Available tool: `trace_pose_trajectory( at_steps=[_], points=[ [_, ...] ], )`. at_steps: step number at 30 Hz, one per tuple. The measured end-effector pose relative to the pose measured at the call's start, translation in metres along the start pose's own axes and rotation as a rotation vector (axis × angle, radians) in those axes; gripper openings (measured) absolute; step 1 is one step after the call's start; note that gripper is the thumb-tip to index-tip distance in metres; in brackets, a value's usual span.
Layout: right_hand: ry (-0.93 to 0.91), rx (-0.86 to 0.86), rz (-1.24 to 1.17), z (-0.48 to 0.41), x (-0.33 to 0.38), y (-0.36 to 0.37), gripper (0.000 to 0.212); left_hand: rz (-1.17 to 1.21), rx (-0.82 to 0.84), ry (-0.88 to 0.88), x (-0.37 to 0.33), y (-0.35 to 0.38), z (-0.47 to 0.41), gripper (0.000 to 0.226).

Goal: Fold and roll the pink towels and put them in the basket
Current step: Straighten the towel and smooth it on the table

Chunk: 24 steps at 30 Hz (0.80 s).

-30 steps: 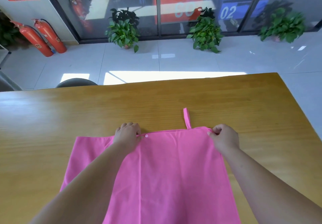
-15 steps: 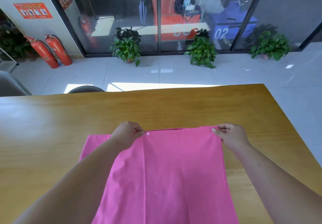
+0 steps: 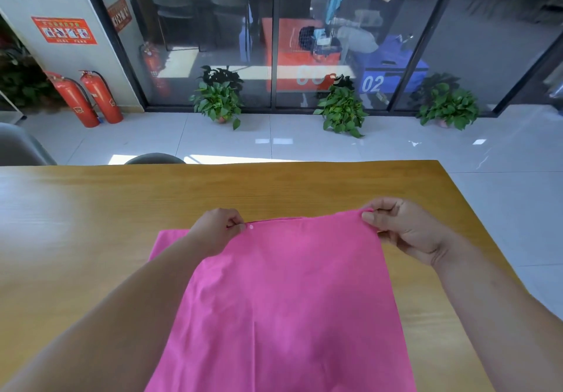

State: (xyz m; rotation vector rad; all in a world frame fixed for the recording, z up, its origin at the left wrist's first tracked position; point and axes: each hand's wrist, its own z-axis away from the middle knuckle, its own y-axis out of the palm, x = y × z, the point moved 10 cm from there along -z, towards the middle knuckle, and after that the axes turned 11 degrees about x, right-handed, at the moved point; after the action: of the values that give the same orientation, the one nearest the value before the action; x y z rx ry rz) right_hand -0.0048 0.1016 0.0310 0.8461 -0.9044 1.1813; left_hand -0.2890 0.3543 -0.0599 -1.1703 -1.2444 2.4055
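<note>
Pinches the far hem of the pink towel at two places, one with each hand. Closes the left grip on the hem with thumb and curled fingers, just beside a small white dot on the cloth. Closes the right grip on the towel's far right corner, thumb on top and fingers curled beneath the fabric. Holds the hem stretched straight between the two grips, seemingly raised a little off the wood, though hard to tell how far.

Spreads the towel over the near half of the tabletop, from about midway between far and near edges down past the bottom of the view, between both bare forearms. Leaves a lower layer of the same pink cloth lying flat, poking out to the left beyond the left forearm. Sets the towel's right side near the tabletop's right edge but apart from it, with bare wood showing between.

Faces, past the far edge, the dark top of a chair back, a pale tiled floor, three potted plants in a row against a glass wall, and two red fire extinguishers standing side by side near the far left.
</note>
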Motion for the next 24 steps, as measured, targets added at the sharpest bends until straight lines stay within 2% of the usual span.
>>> trace_pose_trajectory(
  at_steps=[1,3,4,5,6,8,9,10,11,12,14,15,16,17,19,20,21,22,24],
  points=[
    [0.004,-0.064,0.014,0.001,0.001,-0.008,0.028,0.013,-0.007,-0.006,0.002,-0.002,0.002,0.014],
    [0.056,-0.318,0.312,0.007,0.005,-0.031,0.020,0.011,-0.010,-0.015,0.003,-0.004,0.006,0.016],
    [0.107,-0.375,0.458,0.006,0.003,-0.034,0.015,-0.001,-0.005,-0.016,0.001,-0.004,0.007,0.015],
    [0.150,-0.352,0.513,0.004,-0.001,-0.026,0.011,-0.014,0.001,-0.013,0.000,-0.004,0.008,0.014],
    [0.134,-0.232,0.461,0.002,0.001,-0.003,0.009,-0.027,0.003,-0.010,-0.002,-0.004,0.009,0.013],
    [0.068,0.115,0.273,0.007,0.009,0.054,0.005,-0.032,0.000,-0.008,-0.004,-0.004,0.011,0.014],
    [0.002,0.236,0.207,0.013,0.022,0.078,0.002,-0.025,0.003,-0.002,-0.004,-0.003,0.012,0.014],
    [-0.043,0.276,0.157,0.016,0.028,0.084,0.005,-0.016,0.008,0.007,-0.004,-0.003,0.013,0.016],
    [-0.044,0.253,0.117,0.015,0.026,0.076,0.005,-0.009,0.016,0.013,-0.003,-0.002,0.014,0.019],
    [-0.004,0.132,0.110,0.009,0.016,0.051,0.005,-0.010,0.019,0.017,-0.002,-0.002,0.016,0.022],
    [0.112,-0.218,0.396,0.005,-0.002,-0.004,0.011,-0.017,0.009,0.002,0.000,-0.003,0.019,0.024],
    [0.166,-0.295,0.540,0.003,-0.010,-0.018,0.011,-0.029,0.011,-0.009,0.001,-0.003,0.021,0.023],
    [0.185,-0.305,0.580,0.003,-0.012,-0.019,0.010,-0.050,0.019,-0.013,0.001,-0.002,0.021,0.021],
    [0.161,-0.228,0.518,0.004,-0.010,-0.004,0.010,-0.065,0.026,-0.016,0.001,-0.001,0.022,0.020],
    [0.096,0.117,0.245,0.008,-0.005,0.046,0.009,-0.039,0.030,-0.023,0.005,0.001,0.021,0.020],
    [0.052,0.240,0.123,0.016,0.008,0.068,0.006,-0.002,0.029,-0.030,0.008,0.002,0.021,0.021],
    [0.004,0.292,0.032,0.018,0.016,0.075,0.006,0.039,0.027,-0.040,0.012,0.002,0.020,0.022],
    [-0.020,0.268,-0.012,0.015,0.016,0.067,0.005,0.065,0.025,-0.045,0.013,0.002,0.020,0.023],
    [0.042,-0.027,0.100,-0.002,-0.008,0.013,0.011,0.059,0.018,-0.050,0.014,0.002,0.018,0.024]
  ],
)
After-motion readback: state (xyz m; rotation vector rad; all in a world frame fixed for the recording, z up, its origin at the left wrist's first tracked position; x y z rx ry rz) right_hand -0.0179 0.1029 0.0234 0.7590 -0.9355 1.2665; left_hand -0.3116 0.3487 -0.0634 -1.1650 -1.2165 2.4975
